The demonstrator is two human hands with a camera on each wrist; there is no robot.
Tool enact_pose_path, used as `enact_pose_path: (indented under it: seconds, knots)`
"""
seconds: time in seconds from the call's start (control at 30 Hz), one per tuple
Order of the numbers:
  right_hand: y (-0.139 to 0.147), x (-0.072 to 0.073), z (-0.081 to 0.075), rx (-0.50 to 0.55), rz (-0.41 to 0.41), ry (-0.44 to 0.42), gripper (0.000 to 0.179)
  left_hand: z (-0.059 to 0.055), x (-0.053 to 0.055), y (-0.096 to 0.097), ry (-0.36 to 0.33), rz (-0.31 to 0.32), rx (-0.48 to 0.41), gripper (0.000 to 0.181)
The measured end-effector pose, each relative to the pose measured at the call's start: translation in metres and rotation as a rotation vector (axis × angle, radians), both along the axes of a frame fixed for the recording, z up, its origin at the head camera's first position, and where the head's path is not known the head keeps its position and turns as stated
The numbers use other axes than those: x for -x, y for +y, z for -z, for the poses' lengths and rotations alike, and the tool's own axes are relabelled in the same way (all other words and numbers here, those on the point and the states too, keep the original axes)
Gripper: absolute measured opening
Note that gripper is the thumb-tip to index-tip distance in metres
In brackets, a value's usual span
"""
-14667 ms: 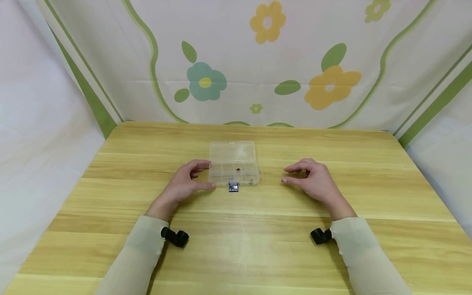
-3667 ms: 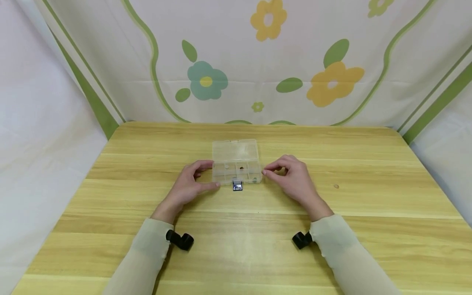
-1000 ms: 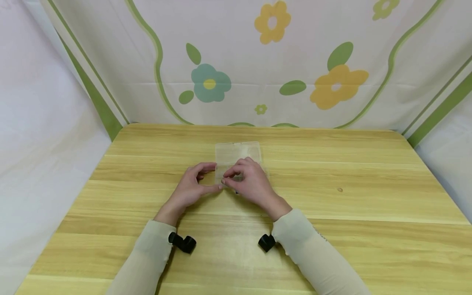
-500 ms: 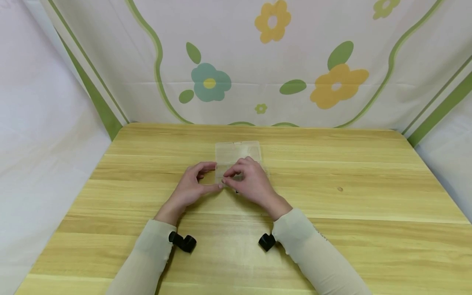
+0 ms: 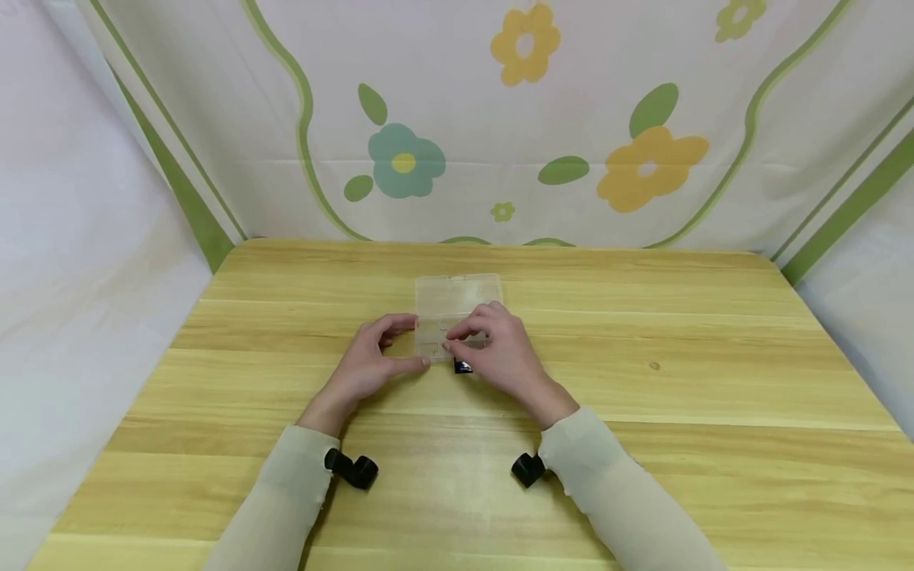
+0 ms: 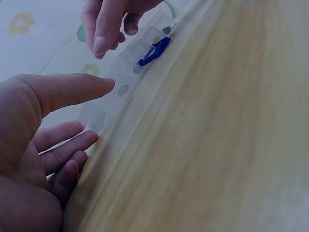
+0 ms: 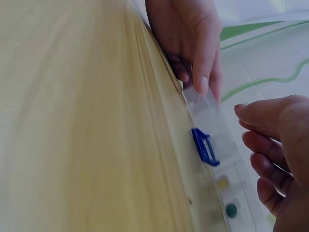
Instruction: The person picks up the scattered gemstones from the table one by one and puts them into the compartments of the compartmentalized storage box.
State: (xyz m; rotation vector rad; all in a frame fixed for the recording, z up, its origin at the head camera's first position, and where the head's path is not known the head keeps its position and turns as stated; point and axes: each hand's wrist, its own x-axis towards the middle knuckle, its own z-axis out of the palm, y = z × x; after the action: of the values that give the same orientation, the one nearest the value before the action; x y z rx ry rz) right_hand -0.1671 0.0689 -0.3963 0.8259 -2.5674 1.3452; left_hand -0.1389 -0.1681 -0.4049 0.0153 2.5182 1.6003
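Observation:
A clear plastic compartment box lies with its lid folded back and a blue latch at its front. My left hand grips the box's left end, thumb at the front wall and fingers behind. Over the front compartments hovers my right hand, thumb and index tips slightly apart, with nothing visible between them in the wrist views. Small round pieces sit in separate compartments: a greyish one on the left, a yellow one and a dark green one toward the right. The right hand hides several compartments from the head view.
The wood-grain table carries the box near its middle. A small brown spot shows on the tabletop to the right. Behind the table hangs a flower-print curtain. Black wrist cameras jut inward from both sleeves.
The right hand came from beside the box to over its left compartments, then shifted slightly right in the last half second as its fingertips parted. The left hand stays on the box.

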Motion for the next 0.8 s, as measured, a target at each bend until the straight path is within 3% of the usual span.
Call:
enact_pose_path:
  seconds: [0.4,0.8]
  knots:
    - [0.045,-0.001,0.000,0.028,0.132,-0.110,0.008,0.001,0.000,0.002,-0.005,-0.017,0.013,0.073]
    - [0.100,-0.005,0.004,-0.012,0.267,-0.081,0.008,0.000,0.000,0.002,0.002,-0.009,0.025,0.073]
